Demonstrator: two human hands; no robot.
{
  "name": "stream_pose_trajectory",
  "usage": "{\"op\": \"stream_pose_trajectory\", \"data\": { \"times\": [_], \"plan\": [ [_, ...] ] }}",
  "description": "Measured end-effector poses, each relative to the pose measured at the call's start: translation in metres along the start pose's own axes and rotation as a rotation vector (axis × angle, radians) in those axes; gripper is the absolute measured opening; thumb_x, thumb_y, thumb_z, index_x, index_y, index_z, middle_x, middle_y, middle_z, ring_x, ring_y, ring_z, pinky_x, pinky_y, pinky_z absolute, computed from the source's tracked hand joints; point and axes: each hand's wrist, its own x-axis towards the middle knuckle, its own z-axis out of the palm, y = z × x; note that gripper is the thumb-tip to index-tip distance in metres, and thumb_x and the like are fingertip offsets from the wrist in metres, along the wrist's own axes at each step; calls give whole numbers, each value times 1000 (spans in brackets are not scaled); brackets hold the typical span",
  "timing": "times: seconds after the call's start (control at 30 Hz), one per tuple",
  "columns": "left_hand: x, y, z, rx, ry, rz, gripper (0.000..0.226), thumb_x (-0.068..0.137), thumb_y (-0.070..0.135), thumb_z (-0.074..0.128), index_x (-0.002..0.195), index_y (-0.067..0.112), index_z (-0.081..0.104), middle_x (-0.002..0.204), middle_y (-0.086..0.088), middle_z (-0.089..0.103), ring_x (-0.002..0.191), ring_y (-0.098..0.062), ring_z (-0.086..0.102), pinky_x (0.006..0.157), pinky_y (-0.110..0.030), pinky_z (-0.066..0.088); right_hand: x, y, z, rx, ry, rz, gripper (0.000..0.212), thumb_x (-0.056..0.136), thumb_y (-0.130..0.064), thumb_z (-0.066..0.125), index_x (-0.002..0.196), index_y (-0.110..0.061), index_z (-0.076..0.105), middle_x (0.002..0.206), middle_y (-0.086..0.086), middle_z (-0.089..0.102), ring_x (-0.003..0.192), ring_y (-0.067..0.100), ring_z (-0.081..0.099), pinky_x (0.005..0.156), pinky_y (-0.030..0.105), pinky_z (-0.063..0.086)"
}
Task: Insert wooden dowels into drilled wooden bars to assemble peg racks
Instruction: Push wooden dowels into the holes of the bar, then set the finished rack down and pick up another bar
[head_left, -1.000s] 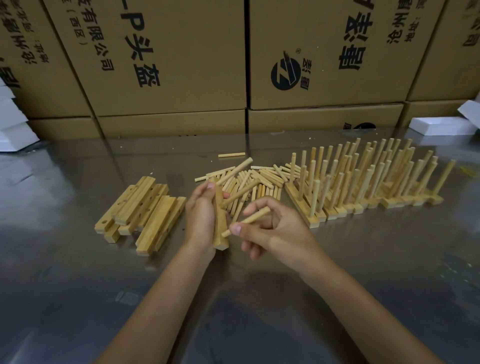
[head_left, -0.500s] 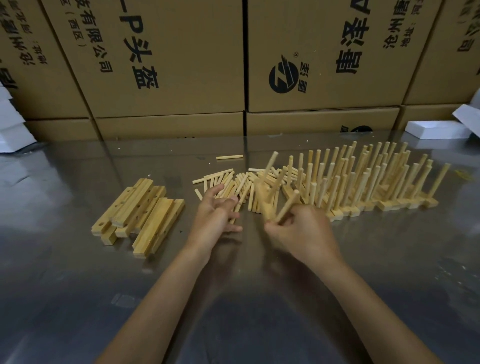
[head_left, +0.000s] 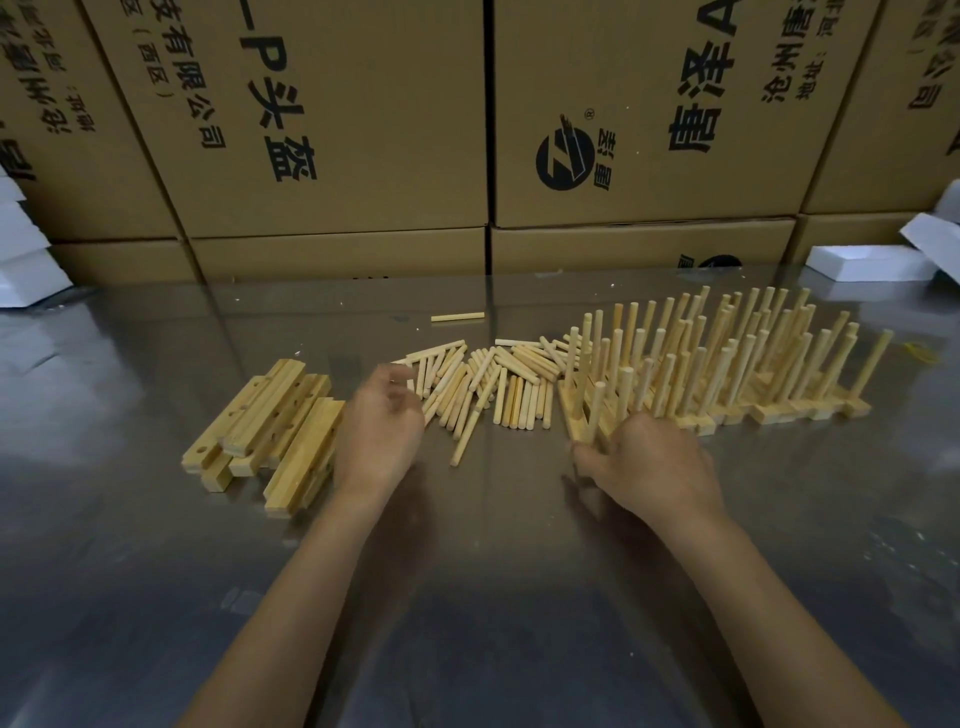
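My right hand (head_left: 652, 460) grips the near end of a peg rack (head_left: 594, 415), whose bar rests on the table at the left end of a row of finished racks (head_left: 753, 364) with upright pegs. My left hand (head_left: 379, 423) hovers empty, fingers apart and blurred, at the left edge of the pile of loose dowels (head_left: 493, 384). A stack of drilled wooden bars (head_left: 270, 426) lies just left of that hand.
The work lies on a shiny metal table (head_left: 467, 597). A single dowel (head_left: 457, 317) lies apart behind the pile. Cardboard boxes (head_left: 337, 130) wall the far edge. White foam pieces sit at the back right (head_left: 867, 262) and far left (head_left: 21, 260).
The bar with its pegs passed from my left hand to my right and moved right, down to the row of racks. My left hand let go and drifted over the dowel pile.
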Motion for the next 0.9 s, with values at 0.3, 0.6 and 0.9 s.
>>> {"op": "stream_pose_trajectory", "data": {
  "times": [0.3,0.6,0.9],
  "plan": [
    [14,-26,-23,873,-93,-41,43,98,26,51,137,7,49,142,-18,42,131,-35,38,105,-43,34,-14,-20,11,133,-186,-218,53,91,-43,59,49,-11,57,41,-1,48,42,14,50,47,27,38],
    [20,-28,-27,649,-70,-35,32,98,20,52,128,12,62,133,-17,56,125,-38,48,102,-47,43,-23,-31,27,209,-154,-307,46,94,-36,53,61,-5,61,58,9,62,55,20,58,62,36,51],
    [21,-31,-22,854,-45,9,46,97,49,49,125,16,64,139,-14,49,130,-33,40,104,-46,36,-22,-29,34,214,-105,-304,47,95,-40,53,59,-9,58,52,3,57,51,15,54,51,26,34]
  ]
}}
